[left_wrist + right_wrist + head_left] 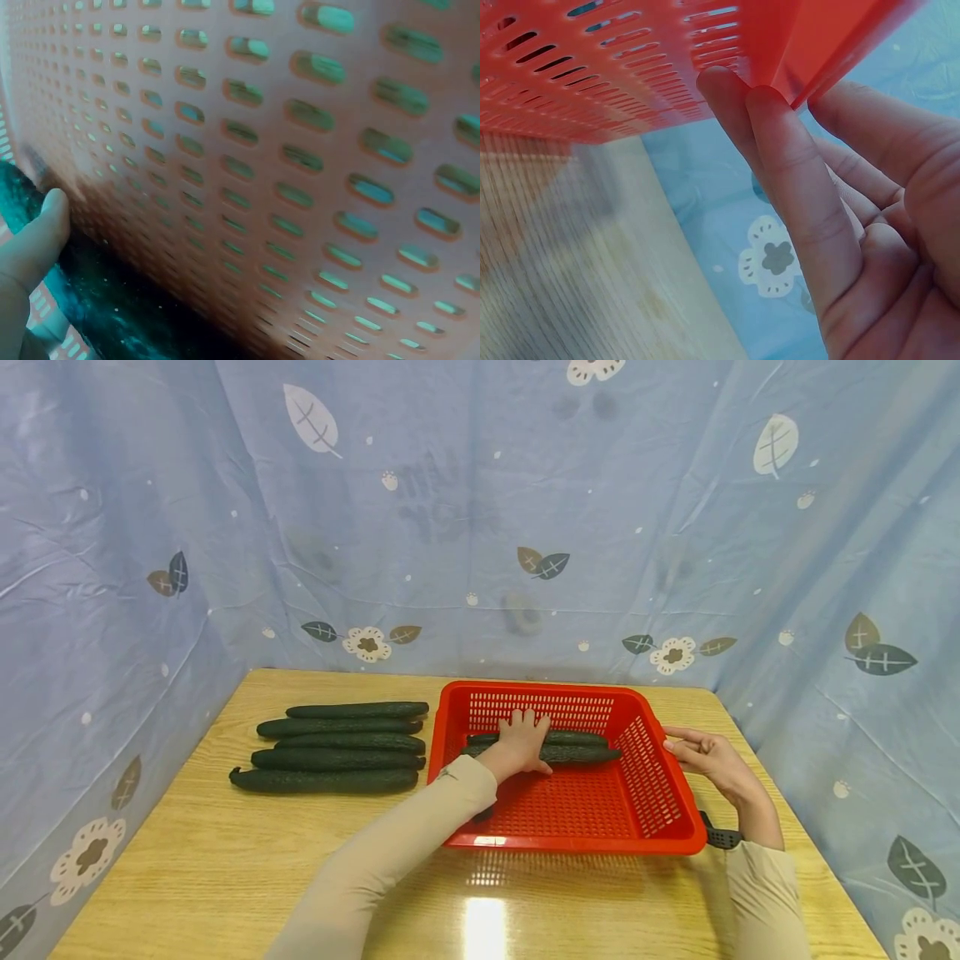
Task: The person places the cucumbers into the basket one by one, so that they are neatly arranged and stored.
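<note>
A red plastic basket [577, 843] with slotted walls stands on the table. Inside it, dark green cucumbers [585, 754] lie crosswise near the back wall. My left hand [519, 747] reaches into the basket and grips a cucumber [124, 304], thumb on one side and fingers on the other; the palm is out of sight. At the basket's right side, my right hand [708, 762] pinches the rim, with the thumb [885, 124] at its edge and two fingertips under it against the outer wall. A dark piece below my left wrist is too covered to identify.
Several cucumbers [337, 759] lie in a stacked row on the wooden table [247, 860], left of the basket. A blue patterned curtain [465, 527] hangs behind and along both sides. A black wrist device [722, 837] sits at my right wrist.
</note>
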The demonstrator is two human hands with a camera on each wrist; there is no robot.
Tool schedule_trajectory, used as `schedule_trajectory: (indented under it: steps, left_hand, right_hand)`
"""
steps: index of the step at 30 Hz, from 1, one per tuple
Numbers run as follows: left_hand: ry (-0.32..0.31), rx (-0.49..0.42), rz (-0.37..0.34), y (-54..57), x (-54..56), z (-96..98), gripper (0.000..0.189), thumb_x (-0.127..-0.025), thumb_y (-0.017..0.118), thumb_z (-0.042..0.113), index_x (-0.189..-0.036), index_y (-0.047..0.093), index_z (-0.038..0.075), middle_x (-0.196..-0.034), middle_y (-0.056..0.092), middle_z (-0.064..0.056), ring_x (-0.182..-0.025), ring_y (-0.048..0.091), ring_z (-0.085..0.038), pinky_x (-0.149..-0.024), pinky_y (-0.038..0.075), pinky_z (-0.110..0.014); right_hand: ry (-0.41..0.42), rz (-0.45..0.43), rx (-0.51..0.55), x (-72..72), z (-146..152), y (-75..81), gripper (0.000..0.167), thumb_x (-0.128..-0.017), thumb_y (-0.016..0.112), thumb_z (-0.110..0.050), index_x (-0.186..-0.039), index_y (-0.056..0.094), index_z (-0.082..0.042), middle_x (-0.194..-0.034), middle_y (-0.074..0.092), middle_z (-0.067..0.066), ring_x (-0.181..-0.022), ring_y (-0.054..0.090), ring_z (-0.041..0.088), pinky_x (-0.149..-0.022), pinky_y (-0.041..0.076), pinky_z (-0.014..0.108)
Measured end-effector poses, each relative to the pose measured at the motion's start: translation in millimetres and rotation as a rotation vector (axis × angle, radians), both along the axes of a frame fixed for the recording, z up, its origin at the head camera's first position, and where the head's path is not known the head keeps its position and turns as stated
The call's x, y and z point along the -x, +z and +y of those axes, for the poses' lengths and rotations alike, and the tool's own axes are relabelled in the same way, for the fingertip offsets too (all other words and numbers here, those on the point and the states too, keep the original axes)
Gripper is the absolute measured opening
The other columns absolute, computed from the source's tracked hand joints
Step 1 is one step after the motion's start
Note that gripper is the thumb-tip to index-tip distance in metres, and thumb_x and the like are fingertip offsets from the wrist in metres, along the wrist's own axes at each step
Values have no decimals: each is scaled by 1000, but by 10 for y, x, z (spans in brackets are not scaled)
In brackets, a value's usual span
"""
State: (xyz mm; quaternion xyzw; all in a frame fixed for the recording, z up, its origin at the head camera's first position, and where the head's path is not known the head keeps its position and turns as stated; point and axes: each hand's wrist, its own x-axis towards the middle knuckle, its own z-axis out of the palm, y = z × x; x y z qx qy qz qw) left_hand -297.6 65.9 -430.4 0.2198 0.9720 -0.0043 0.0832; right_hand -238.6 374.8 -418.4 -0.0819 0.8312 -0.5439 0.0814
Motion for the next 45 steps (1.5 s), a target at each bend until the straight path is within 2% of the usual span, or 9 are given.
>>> schedule_trajectory:
  steps: [10, 18, 24, 31, 38, 45]
  left_hand:
    - [-17, 14, -18, 27, 19, -12, 87, -71, 70, 58, -140, 31, 24, -139, 32, -8, -123, 33, -28, -94, 37, -43]
    - [-44, 71, -64, 99, 9, -45, 71, -71, 71, 57, -128, 41, 26, -137, 32, -6, -121, 33, -26, -93, 35, -42]
    - [-53, 75, -44, 211, -28, -71, 74, -74, 70, 53, -134, 37, 25, -141, 32, -8, -130, 31, -29, -99, 34, -46]
    - [-59, 90, -9, 310, -57, -99, 66, -78, 65, 55, -132, 41, 26, -139, 36, -7, -129, 33, -28, -100, 34, -46]
    - [-63, 57, -17, 447, -113, -136, 69, -82, 60, 55, -140, 37, 25, -148, 28, -8, -137, 24, -31, -106, 27, -49]
    - [-96, -1, 25, 624, -203, -220, 53, -81, 61, 55, -120, 49, 21, -133, 40, -9, -125, 34, -29, -101, 32, -49]
  right_hand:
    - [0, -2, -2, -25, 2, 16, 56, -97, 50, -22, -137, 32, 12, -97, 70, -10, -90, 66, 6, -78, 50, 18]
    - [1, 0, 4, -29, -12, 9, 56, -97, 51, -22, -137, 32, 11, -98, 69, -11, -91, 67, 8, -79, 49, 17]
    - [8, 5, 3, -38, -12, 11, 55, -97, 50, -21, -137, 32, 12, -98, 70, -8, -91, 67, 8, -79, 49, 17]
    - [5, 1, -5, -40, -14, 23, 55, -97, 50, -23, -138, 33, 10, -98, 70, -7, -91, 67, 10, -79, 49, 18]
    - [0, -1, -13, -51, -25, 32, 55, -97, 51, -24, -138, 34, 9, -100, 70, -5, -92, 67, 10, -81, 49, 19]
    - [0, 3, -18, -52, -18, 35, 55, -97, 50, -23, -138, 34, 9, -99, 70, -6, -92, 67, 9, -81, 50, 20]
